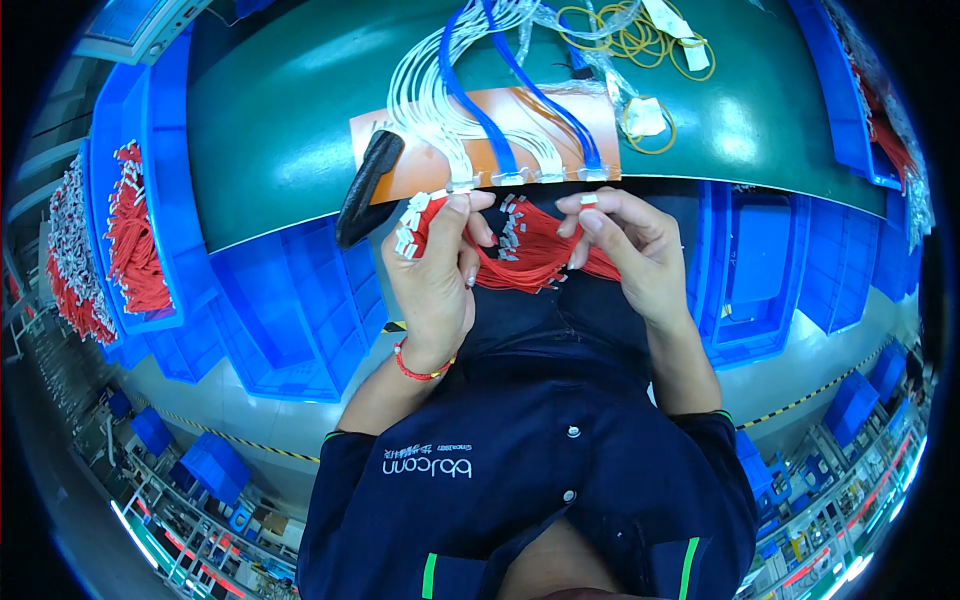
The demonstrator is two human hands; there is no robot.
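Note:
My left hand [437, 265] is closed around several red wire cables, whose white connectors [412, 228] stick out beside the thumb. Its fingertips are close to a white connector at the front edge of an orange board [420, 165]. Between thumb and fingers my right hand [640, 250] pinches the small white connector [588, 200] of a red cable. A bundle of red cables [535, 250] with white ends lies on my lap between the hands. White cables [415, 90] and blue cables [470, 100] run over the board to connectors along its front edge.
A black bar-shaped object [370, 185] rests at the board's left end on the green table [270, 130]. Yellow rubber bands [640, 40] and clear plastic lie at the back right. Blue bins [290, 300] flank me; one at left holds red cables [135, 240].

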